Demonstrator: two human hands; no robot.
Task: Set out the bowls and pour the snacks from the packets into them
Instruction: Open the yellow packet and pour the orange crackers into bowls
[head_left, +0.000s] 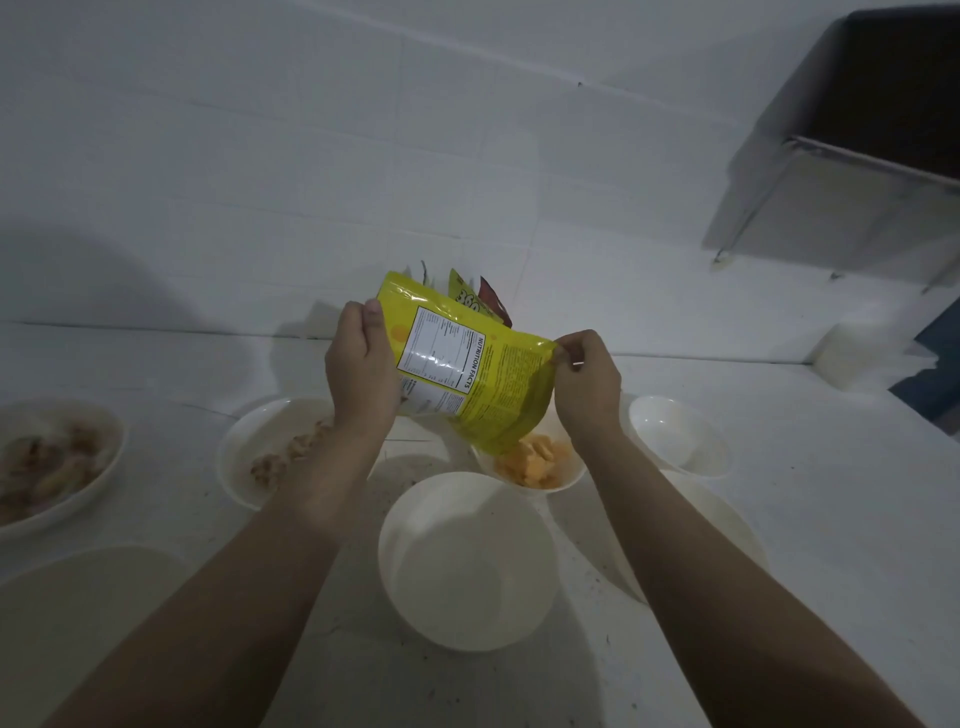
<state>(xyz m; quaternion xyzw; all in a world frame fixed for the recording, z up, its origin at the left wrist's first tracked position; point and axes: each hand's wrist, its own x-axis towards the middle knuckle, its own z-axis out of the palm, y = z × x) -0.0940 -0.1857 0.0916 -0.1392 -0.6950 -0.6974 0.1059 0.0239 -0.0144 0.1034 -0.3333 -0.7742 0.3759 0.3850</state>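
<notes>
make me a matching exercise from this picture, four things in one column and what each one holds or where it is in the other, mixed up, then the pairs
Things:
1. yellow packet
2. small bowl under the packet
3. big bowl nearest the camera
4. bowl at the far left edge

States:
A. white, nothing in it
B. holds orange snacks
C. holds brownish snacks
D. held tilted by the left hand and the right hand

Pairs: 1-D, 2-B, 3-A, 4-C

Five bowls (467, 561); two hands (363, 364); four packets (478, 374).
</notes>
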